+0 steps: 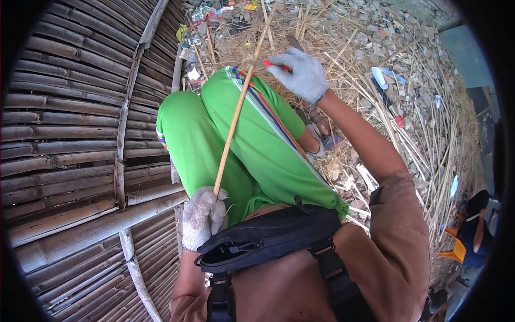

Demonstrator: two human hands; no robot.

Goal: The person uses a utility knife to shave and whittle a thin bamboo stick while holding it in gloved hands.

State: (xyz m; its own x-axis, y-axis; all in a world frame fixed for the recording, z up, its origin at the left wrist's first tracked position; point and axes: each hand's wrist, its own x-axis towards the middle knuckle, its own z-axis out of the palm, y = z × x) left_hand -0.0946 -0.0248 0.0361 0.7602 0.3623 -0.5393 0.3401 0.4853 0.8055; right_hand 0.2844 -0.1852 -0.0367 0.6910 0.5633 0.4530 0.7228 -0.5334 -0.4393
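Observation:
My left hand (203, 217), in a whitish work glove, is closed around the lower end of a long, thin bamboo strip (234, 126). The strip slants up and away across my green-trousered knees, its far end past them. My right hand (300, 75), also gloved, is closed on a small red-handled knife (270, 64) beside the upper part of the strip. Its short blade, partly hidden, appears to meet the strip. A dark brown flat piece (293, 43) shows just beyond the right glove; I cannot tell if it belongs to the tool.
A bamboo-slat wall or platform (70, 118) runs along my left. Straw, shavings and scraps cover the ground (370, 48), with long split strips (424, 155) at the right. A black bag (273, 233) lies across my front. An orange and dark object (466, 241) stands at far right.

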